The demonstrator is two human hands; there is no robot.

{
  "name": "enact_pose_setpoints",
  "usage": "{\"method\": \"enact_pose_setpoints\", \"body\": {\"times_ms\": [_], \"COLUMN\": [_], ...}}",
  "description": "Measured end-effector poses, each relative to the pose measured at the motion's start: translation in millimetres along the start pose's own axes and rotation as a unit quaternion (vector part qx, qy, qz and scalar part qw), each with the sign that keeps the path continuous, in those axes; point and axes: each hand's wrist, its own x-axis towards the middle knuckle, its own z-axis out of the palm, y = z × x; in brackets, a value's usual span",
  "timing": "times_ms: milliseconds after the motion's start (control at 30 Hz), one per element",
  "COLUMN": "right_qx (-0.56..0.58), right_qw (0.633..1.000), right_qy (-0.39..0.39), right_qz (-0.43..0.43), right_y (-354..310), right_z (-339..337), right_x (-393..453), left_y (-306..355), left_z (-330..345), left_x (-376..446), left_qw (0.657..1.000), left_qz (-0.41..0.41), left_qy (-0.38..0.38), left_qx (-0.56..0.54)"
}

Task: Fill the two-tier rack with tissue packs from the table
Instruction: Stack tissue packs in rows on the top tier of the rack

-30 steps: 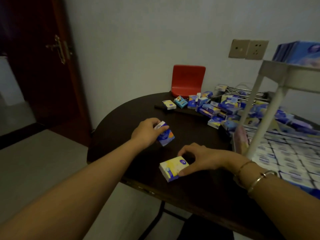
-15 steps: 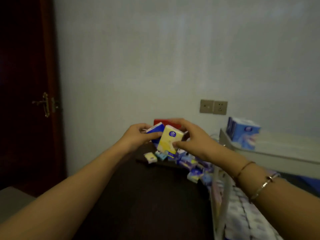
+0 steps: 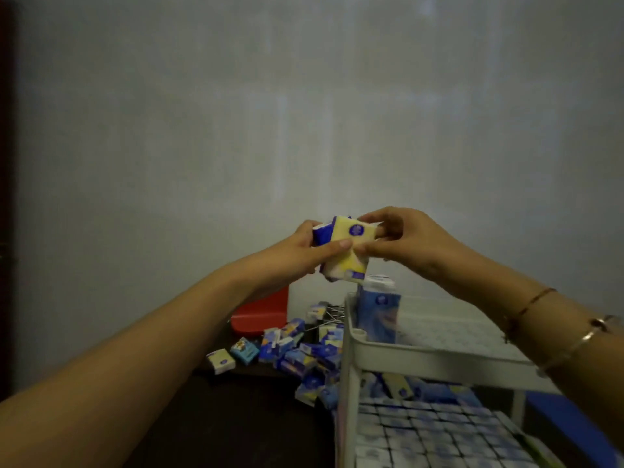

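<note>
Rack (image 3: 422, 358), white and two-tiered, is seen at lower right on the dark table (image 3: 236, 417); its lower tier is packed with rows of packs, while one small upright blue stack (image 3: 378, 312) is set at the upper tier's left end. A loose heap of tissue packs (image 3: 304, 352), too jumbled to be counted, is spread on the table just beside the rack. Two packs are held together in the air above the upper tier: a yellow pack (image 3: 347, 251) in front, a blue pack (image 3: 322, 233) behind it. Both are pinched by curled fingers of the left hand (image 3: 297, 255) and the right hand (image 3: 401, 243).
</note>
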Motion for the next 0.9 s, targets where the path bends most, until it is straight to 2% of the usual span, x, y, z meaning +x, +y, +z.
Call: {"method": "enact_pose_setpoints", "body": {"times_ms": [233, 333, 433, 633, 767, 833, 900], "right_qx": [0.030, 0.003, -0.024, -0.039, -0.022, -0.070, -0.128], "right_qw": [0.993, 0.990, 0.990, 0.991, 0.983, 0.978, 0.967], "right_qy": [-0.085, -0.106, -0.097, -0.069, -0.072, -0.100, -0.149], "right_qz": [0.081, 0.091, 0.101, 0.108, 0.166, 0.172, 0.163], "right_y": [35, 47, 55, 72, 74, 73, 71], "right_z": [-41, -45, -40, -15, -6, -10, -16], "right_x": [-32, -41, -44, -45, -46, -46, -48], "left_y": [10, 8, 3, -18, -27, -29, -27], "left_z": [47, 57, 63, 72, 72, 72, 73], "left_x": [10, 10, 7, 0, -4, -6, -8], "left_qw": [0.990, 0.985, 0.987, 0.998, 0.991, 0.978, 0.968], "left_qz": [-0.038, -0.054, -0.064, -0.066, -0.075, -0.082, -0.095], "left_qy": [-0.121, -0.144, -0.125, -0.005, 0.041, 0.039, -0.011], "left_qx": [-0.054, -0.084, -0.073, 0.022, 0.104, 0.188, 0.230]}}
